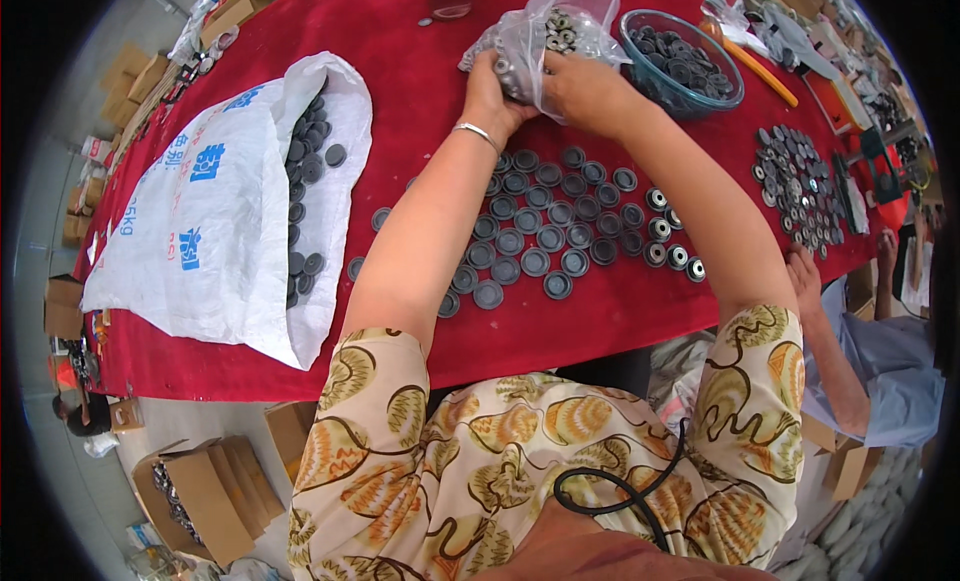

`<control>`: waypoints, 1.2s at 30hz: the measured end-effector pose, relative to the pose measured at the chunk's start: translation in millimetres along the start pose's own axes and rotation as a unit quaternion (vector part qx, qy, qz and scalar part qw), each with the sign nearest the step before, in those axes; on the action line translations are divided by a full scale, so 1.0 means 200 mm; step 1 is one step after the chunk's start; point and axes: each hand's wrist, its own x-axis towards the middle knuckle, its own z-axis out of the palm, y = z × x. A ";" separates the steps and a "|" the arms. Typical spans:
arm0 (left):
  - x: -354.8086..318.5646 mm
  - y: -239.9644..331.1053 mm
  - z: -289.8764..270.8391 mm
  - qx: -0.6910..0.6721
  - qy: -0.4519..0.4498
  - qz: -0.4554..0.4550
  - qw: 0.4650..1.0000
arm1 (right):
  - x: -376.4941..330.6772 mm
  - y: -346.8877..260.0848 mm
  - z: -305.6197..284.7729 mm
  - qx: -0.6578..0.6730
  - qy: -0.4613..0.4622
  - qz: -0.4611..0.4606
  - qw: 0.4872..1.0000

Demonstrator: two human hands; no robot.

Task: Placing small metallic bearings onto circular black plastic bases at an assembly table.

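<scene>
Far left, on the red table (pixel 400 41): white woven sack (pixel 200 201) lying open, dark round caps (pixel 305 171) spilling from its mouth. Centre: rows of grey discs (pixel 540 231) laid flat, a few silver-centred pieces (pixel 665 231) at the row ends. Above them, the left hand (pixel 492 91), bracelet at wrist, closed on the lower edge of a clear plastic bag (pixel 560 31) of small metal parts; the right hand (pixel 585 86) clasps the same bag beside it. Right: glass bowl (pixel 635 26) of dark parts, then another disc cluster (pixel 800 186).
</scene>
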 end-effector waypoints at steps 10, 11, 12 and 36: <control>-0.37 0.02 -0.01 0.067 0.057 -0.004 0.996 | 0.36 0.11 -0.01 0.084 0.108 0.208 0.969; -0.44 0.01 -0.01 0.057 0.060 -0.004 0.997 | 0.39 0.09 0.02 0.069 0.146 0.211 0.964; -0.51 0.00 -0.01 0.056 0.059 -0.003 0.997 | 0.41 0.06 0.05 0.054 0.184 0.216 0.957; -0.86 -0.47 -0.10 -0.078 -0.165 -0.085 0.979 | 0.29 0.20 0.35 -0.006 0.116 0.136 0.984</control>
